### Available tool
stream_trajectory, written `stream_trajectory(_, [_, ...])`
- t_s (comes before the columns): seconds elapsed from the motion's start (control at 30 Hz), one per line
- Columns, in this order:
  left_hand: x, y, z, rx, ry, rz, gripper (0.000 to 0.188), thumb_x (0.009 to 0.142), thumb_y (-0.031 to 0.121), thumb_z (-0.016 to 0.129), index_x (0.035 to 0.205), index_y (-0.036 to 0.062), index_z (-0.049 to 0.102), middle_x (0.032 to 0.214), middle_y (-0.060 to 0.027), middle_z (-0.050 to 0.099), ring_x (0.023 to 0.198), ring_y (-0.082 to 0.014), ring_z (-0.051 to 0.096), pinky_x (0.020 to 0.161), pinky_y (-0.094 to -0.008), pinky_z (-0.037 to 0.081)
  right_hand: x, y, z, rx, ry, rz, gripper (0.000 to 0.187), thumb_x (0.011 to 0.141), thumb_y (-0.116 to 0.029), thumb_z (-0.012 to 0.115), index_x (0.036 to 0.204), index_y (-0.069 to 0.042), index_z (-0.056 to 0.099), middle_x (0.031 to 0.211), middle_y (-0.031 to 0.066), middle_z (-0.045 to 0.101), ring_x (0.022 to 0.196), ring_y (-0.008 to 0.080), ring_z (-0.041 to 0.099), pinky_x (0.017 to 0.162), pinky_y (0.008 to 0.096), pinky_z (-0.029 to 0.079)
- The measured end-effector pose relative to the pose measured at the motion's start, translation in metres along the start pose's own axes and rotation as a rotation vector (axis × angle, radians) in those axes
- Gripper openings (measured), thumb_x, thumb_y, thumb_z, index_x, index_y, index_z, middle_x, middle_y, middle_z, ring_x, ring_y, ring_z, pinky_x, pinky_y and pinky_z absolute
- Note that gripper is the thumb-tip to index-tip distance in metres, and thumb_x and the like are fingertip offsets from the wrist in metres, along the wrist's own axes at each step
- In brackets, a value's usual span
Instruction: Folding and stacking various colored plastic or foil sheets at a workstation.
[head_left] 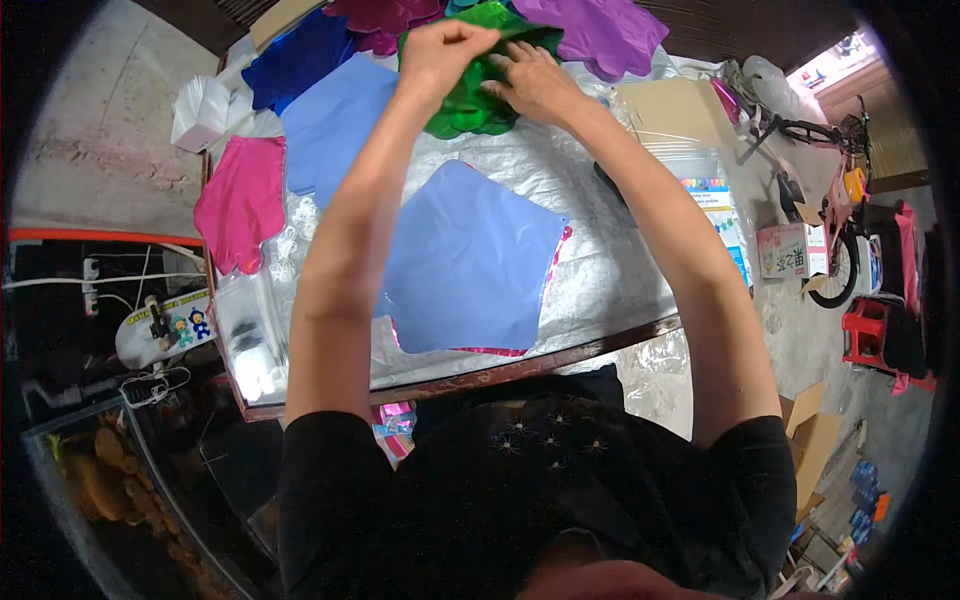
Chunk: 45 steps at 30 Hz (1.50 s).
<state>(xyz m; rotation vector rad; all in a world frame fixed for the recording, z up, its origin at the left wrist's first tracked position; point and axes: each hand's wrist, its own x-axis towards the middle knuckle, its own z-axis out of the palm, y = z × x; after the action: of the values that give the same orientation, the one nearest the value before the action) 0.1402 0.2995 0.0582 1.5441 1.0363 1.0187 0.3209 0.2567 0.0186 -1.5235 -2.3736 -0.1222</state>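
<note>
Table [610, 290] under white sheeting, wooden edge [600, 347] scuffed; grey floor [812, 350] to the right, with red plastic stool [868, 325] and bicycle [843, 207]. Lower left, glass tank [78, 416] holding brown lumpy forms [110, 470]. Upper right, strong light in an opening [835, 62] beside a ribbed brown panel [868, 120].

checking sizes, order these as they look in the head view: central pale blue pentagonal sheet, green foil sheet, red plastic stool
1. Central pale blue pentagonal sheet
2. Green foil sheet, partly covered by left hand and right hand
3. Red plastic stool
</note>
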Motion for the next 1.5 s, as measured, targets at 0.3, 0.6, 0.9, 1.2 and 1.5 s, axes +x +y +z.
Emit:
stream_trajectory(0.3, [0.044,0.113,-0.128,0.024,0.383,0.406,0.015,0.091,0.017,0.076,0.098,0.0041,0.075,0.085,-0.0001,0.072,0.074,-0.0082,0.064,0.067,-0.0234,0.051,0.015,-0.022,-0.002,0.107,-0.255,0.086,0.066,0.093,-0.05,0.067,0.139,-0.004,0.058,0.151,0.0271,0.048,0.138,0.0415,0.048,0.11,0.05,0.044])
stream_trajectory(0.6, [-0.108,0.165,-0.137,0.369,0.209,0.411,0.013,0.091,0.003,0.068,0.102,0.0021,0.075,0.087,-0.0011,0.073,0.076,-0.01,0.065,0.068,-0.025,0.052,-0.011,-0.055,-0.018,0.121,-0.279,0.054,0.052,0.095,-0.039,0.068,0.13,-0.001,0.066,0.131,0.0305,0.064,0.113,0.0442,0.066,0.098,0.045,0.054])
stream_trajectory(0.9, [-0.305,0.051,-0.077,0.76,-0.188,0.83,0.023,0.086,0.001,0.071,0.103,0.0129,0.079,0.098,0.0005,0.076,0.105,-0.0229,0.067,0.09,-0.0376,0.053,-0.173,-0.111,-0.097,1.84,-0.113,0.76,0.066,0.107,-0.051,0.048,0.141,0.005,0.052,0.121,0.0161,0.071,0.105,0.0249,0.07,0.096,0.0389,0.054])
stream_trajectory(1.2, [-0.407,-0.003,-0.073,0.6,-0.082,0.523,0.04,0.086,0.002,0.072,0.125,0.0122,0.071,0.123,-0.0062,0.072,0.118,-0.0298,0.063,0.105,-0.042,0.047,-0.256,-0.128,-0.068,1.379,-0.09,0.749,0.028,0.096,-0.025,0.072,0.108,0.0,0.07,0.094,0.0118,0.075,0.077,0.0195,0.074,0.065,0.0331,0.059])
stream_trajectory(1.5, [-0.412,-0.027,-0.118,0.605,0.187,0.266,0.053,0.082,0.004,0.075,0.134,0.0067,0.063,0.125,-0.0146,0.07,0.117,-0.0366,0.062,0.104,-0.045,0.048,-0.237,-0.154,-0.064,1.44,-0.107,0.781,0.009,0.094,-0.009,0.072,0.096,-0.002,0.067,0.086,0.008,0.073,0.066,0.0161,0.07,0.059,0.0301,0.058])
